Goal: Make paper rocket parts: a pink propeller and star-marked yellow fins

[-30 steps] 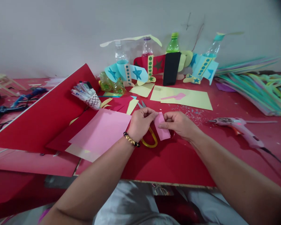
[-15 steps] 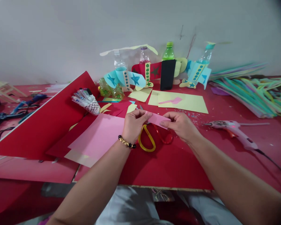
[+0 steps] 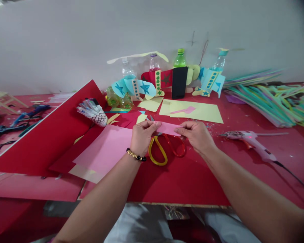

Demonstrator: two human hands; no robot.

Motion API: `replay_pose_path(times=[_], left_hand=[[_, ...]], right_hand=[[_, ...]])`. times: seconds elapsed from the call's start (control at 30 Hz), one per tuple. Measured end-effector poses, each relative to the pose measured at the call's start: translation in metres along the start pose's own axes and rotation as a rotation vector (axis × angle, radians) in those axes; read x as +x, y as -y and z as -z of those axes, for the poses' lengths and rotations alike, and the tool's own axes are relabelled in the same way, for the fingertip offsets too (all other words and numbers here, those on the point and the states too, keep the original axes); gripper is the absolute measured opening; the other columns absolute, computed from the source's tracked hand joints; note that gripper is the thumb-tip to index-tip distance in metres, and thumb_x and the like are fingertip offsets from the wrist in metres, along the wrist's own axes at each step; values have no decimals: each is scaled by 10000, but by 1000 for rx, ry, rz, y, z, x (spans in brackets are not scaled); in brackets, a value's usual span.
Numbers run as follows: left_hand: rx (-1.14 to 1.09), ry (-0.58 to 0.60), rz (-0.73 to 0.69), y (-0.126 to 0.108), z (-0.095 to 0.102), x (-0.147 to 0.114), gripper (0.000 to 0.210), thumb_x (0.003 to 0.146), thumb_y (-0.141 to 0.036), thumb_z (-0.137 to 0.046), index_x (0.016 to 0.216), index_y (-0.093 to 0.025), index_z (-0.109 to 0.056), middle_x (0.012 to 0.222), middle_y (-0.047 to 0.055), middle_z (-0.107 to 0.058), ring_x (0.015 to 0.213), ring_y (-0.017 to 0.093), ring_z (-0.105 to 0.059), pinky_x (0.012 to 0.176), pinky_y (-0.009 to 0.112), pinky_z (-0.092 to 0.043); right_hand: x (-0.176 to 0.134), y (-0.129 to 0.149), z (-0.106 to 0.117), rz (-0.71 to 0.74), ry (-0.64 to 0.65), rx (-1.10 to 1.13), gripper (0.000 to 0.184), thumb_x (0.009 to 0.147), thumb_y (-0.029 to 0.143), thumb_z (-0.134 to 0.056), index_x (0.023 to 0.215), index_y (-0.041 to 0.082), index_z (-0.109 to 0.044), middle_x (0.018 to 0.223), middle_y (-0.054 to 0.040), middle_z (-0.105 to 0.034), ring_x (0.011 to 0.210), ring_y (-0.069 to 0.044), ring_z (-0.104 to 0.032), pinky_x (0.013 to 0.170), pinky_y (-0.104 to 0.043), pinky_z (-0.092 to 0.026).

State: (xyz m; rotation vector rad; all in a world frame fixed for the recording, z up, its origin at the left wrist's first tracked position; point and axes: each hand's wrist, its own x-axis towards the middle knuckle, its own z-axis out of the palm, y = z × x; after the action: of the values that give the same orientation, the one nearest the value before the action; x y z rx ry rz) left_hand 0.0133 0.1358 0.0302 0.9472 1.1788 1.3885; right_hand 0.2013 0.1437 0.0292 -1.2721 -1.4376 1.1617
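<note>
The pink paper strip (image 3: 168, 128) spans the middle of the frame, pinched at its left end by the left hand (image 3: 144, 135) and at its right end by the right hand (image 3: 196, 135); thumbs and fingers close down on the paper with no visible gap, and some fingertips are hidden. Thin and matte, it could crease or tear if the 2 grips pull unevenly or press too hard. The scissors (image 3: 160, 164) lie partly covered by it, with 1 yellow and 1 red glossy loop facing the bottom edge; a lowered wrist could snag a loop. At right, the smooth pink glue gun (image 3: 262, 148) shows a small red light and points its nozzle toward the right hand, so if it is hot, a careless sideways swing could cause a burn. The loose pink sheet (image 3: 108, 141) at centre left, flat and square-edged, could slide or bend if the left forearm drags across it. Beyond, a pink cut-out (image 3: 191, 109) with a narrow stem and broad head rests on pale yellow card (image 3: 210, 114), while the clear, rounded plastic bottles (image 3: 154, 63) at upper centre wear stiff paper wings.
</note>
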Motion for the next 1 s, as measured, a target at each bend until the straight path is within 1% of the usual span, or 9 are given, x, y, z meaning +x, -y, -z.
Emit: replay_pose_path(times=[0.13,0.3,0.53,0.73,0.83,0.93,1.0], left_hand=[[5,-3,1,-1,0,-1,310,604,-384,-856,699,-130,-706,660,22,-666,583,105,-598,557,219,-497],[5,-12,0,-3,-1,-2,310,602,-387,-856,708,-129,-720,652,23,-664,562,97,-579,545,219,-485],[-17,-7,-31,-1,0,-1,245,616,-352,-841,676,-145,-724,621,9,-649,567,94,-556,552,217,-462],[17,-1,-78,3,3,2,233,662,-365,-796,723,-149,-732,650,5,-642,589,102,-547,563,224,-462],[60,6,-116,3,3,2,223,694,-361,-773,742,-148,-728,646,-3,-625,568,90,-522,546,211,-440],[93,13,-146,4,2,2,206,725,-352,-754,735,-152,-705,626,-19,-589,546,76,-491,526,193,-419],[101,22,-155,3,1,1,207,745,-351,-736,730,-150,-684,640,-17,-585,559,80,-502,528,189,-430]], right_hand=[[1,0,0,-2,-9,5,291,664,436,-791,608,183,-660,509,21,-586,481,-89,-498,506,-247,-380],[2,-3,0,-10,-12,69,306,641,451,-805,611,182,-662,509,21,-581,473,-85,-490,493,-246,-370],[2,-3,-1,-47,10,137,335,607,454,-827,578,179,-637,505,19,-570,460,-83,-467,477,-249,-361],[3,-5,-2,-77,45,198,336,586,424,-849,557,178,-622,507,23,-566,452,-75,-460,462,-238,-356],[3,-6,-2,-96,57,234,325,581,402,-857,558,177,-624,515,24,-576,450,-70,-462,461,-231,-358],[4,-7,-1,-100,62,254,326,582,399,-857,562,174,-622,513,25,-574,447,-69,-464,458,-228,-355],[4,-7,-1,-99,61,250,332,589,407,-851,562,170,-620,508,25,-569,445,-69,-463,456,-229,-353]])
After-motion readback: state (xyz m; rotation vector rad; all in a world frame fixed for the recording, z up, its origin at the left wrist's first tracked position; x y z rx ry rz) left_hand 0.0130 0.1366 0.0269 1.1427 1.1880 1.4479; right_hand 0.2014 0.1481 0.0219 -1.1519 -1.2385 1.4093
